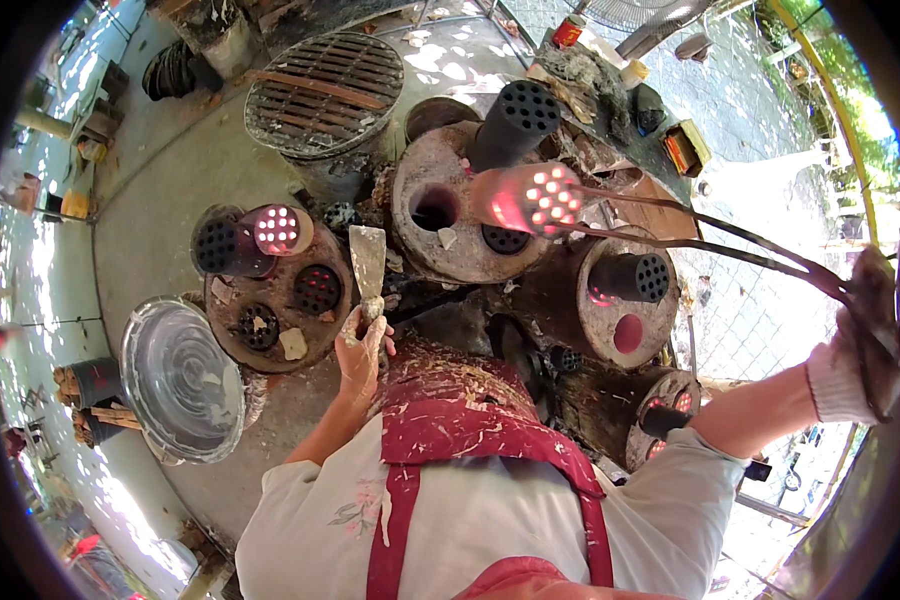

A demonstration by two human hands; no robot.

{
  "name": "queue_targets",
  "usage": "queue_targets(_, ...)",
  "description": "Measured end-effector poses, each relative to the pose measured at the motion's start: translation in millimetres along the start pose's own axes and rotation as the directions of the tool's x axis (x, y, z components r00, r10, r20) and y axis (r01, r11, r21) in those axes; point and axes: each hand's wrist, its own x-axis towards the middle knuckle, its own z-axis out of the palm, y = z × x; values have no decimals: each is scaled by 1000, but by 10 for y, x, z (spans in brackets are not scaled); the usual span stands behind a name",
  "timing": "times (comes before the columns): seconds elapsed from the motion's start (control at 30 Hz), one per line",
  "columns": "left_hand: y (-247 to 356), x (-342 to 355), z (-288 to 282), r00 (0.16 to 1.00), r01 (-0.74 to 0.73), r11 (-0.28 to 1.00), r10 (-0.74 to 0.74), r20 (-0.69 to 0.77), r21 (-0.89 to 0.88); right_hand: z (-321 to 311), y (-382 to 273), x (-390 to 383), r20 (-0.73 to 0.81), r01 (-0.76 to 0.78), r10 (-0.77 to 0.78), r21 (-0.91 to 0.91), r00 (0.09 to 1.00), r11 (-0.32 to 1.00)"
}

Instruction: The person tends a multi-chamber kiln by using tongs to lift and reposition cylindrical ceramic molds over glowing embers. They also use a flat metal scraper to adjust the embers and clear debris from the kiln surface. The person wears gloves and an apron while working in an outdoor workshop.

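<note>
My left hand (358, 352), bare and smeared with pale paste, is wrapped round the handle of a scraper (368, 262) whose flat blade points away from me. At the far right, my right hand (850, 375), in a whitish glove, grips long metal tongs (715, 228). Their tips reach a glowing honeycomb coal briquette (520, 200), tilted on its side above the middle stove (420, 175). In that stove's top are an open hole (434, 207) and a dark briquette (505, 238) sitting in another hole. A black briquette (515, 118) stands at its far edge.
On the left stove (232, 315) are dark and glowing briquettes. Two more stoves (582, 300) with briquettes stand at right. A round basin (180, 380) lies left, and a slatted round drum (320, 90) stands behind. A cluttered table (610, 110) is at the far right.
</note>
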Motion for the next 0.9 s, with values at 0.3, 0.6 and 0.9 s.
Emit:
queue_targets(0.3,104,149,-353,999,26,1000,-26,-22,-14,942,1171,-249,-97,-99,113,140,989,985)
queue_targets(0.6,87,166,-545,995,79,995,-83,-56,-61,1310,1587,-174,-88,-102,95,-74,992,992)
queue_targets(0.9,53,191,-613,995,39,996,-46,-90,-80,1515,2152,-25,-196,-229,214,-60,957,971)
